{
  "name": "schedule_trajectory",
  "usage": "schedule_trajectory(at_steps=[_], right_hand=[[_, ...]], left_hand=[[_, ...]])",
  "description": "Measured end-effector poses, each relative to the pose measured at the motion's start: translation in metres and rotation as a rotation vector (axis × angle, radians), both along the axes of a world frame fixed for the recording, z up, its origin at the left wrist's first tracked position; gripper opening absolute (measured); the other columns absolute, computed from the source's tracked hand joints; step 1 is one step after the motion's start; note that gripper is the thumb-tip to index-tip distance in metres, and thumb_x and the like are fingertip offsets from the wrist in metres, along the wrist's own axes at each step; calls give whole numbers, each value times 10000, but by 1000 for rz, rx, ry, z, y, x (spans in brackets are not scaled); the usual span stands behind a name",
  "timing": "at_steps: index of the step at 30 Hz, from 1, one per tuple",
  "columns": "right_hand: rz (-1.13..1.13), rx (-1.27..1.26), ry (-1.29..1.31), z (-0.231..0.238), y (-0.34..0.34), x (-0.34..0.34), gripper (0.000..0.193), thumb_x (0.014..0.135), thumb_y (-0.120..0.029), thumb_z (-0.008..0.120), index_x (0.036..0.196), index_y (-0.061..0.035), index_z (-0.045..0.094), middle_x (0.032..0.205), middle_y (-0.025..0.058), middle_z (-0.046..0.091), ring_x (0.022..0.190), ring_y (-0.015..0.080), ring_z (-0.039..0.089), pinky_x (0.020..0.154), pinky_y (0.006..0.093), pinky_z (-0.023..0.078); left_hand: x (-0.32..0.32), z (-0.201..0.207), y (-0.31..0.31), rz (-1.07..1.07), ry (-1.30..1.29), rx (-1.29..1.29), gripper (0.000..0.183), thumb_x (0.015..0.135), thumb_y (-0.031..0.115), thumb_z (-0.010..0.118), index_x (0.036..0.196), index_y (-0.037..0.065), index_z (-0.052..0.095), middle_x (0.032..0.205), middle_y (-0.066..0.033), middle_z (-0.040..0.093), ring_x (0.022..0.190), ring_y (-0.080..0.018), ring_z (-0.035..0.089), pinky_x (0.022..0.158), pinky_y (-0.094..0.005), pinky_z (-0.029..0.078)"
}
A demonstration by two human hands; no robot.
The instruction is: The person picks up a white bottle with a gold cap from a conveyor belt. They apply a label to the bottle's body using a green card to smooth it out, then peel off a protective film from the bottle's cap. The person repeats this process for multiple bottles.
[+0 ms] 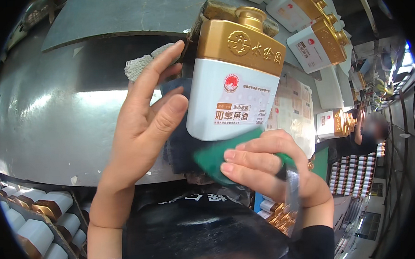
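A flat white bottle (pixel 231 97) with a gold shoulder and neck lies face up in front of me, a clear printed label on its white front. My left hand (pixel 148 114) is beside the bottle's left side, fingers apart and holding nothing. Below the bottle's bottom edge, my right hand (pixel 270 166) grips a green flat scraper (pixel 218 159) between thumb and fingers. A shiny grey strip (pixel 293 190) shows at that hand, blurred. Dark cloth (pixel 175 145) lies under the bottle, and a worn brown block (pixel 217 11) sits behind its neck.
A sheet of labels (pixel 293 111) lies right of the bottle. More gold-and-white bottles (pixel 318 46) stand at the far right. Crates of bottles (pixel 46 227) are at lower left. A grey knitted piece (pixel 138 67) rests on the metal table (pixel 75 122). Another person (pixel 358 138) is at right.
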State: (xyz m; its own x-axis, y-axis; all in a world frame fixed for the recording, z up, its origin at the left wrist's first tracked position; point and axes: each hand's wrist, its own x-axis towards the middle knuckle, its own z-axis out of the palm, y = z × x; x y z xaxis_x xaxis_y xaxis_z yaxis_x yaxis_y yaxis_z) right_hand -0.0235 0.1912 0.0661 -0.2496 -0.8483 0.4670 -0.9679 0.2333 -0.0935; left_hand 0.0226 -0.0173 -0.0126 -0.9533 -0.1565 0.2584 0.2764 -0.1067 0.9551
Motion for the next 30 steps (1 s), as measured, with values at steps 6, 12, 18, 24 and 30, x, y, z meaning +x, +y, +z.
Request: schedule_trajectory(at_steps=[6,12,18,24,30], right_hand=[[-97,-64,19,1,16,-23,310,684,-20,746,976,-122,714,916,-1,695,841,198,641,729,326,512],[-130,-19,-40,9,30,-10,331,666,6,743,966,-123,690,945,-1,681,835,195,634,703,328,515],[-133,36,-169,5,42,-3,354,676,3,753,1014,-89,701,919,37,691,785,194,624,690,311,515],[-231,-295,35,-1,37,-61,321,722,44,745,1006,-97,693,916,47,695,759,161,644,658,301,494],[-67,46,-276,1,47,-17,330,722,2,713,1027,-127,716,870,3,685,726,150,626,621,288,457]], left_hand=[[-2,6,0,32,42,-89,555,1006,314,443,1450,-9,362,1494,-149,372,1350,-269,393,1093,-417,360],[-1,4,7,27,32,-117,577,998,324,444,1454,-16,348,1490,-157,369,1373,-281,368,1122,-437,316],[-9,3,20,44,87,-138,666,969,398,486,1470,-8,320,1476,-173,375,1386,-293,350,1141,-439,281],[-10,10,23,56,65,-132,644,969,383,470,1464,-7,336,1461,-175,394,1368,-294,373,1133,-432,292],[-6,8,19,30,45,26,520,988,204,502,1431,-34,368,1411,-164,441,1308,-242,432,1110,-384,325]])
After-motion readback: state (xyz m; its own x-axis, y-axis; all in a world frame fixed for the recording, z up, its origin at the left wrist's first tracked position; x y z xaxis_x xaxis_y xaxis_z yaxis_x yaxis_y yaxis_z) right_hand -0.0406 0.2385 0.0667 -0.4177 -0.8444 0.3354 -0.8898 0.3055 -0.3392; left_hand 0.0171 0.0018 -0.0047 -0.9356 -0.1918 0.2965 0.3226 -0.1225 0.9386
